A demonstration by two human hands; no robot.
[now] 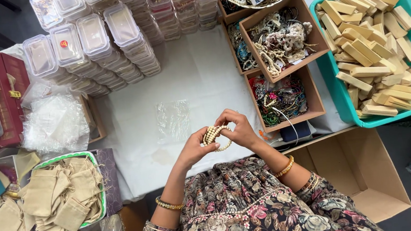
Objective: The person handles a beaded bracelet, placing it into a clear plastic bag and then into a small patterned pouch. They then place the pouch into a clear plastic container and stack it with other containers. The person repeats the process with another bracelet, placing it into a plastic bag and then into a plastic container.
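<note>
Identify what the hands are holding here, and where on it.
Both hands, left hand and right hand, hold a cream beaded bracelet, gripping opposite sides of the coil.

Bright even daylight, soft faint shadows, sharp focus, slight wide-angle edge stretch

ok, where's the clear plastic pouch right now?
Head view: the clear plastic pouch lies flat on the white tablecloth, centre, just beyond the bead bracelet held in both hands.

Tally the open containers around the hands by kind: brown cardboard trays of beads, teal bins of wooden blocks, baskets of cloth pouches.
Brown cardboard trays of beads: 3
Teal bin of wooden blocks: 1
Basket of beige cloth pouches: 1
Total: 5
</note>
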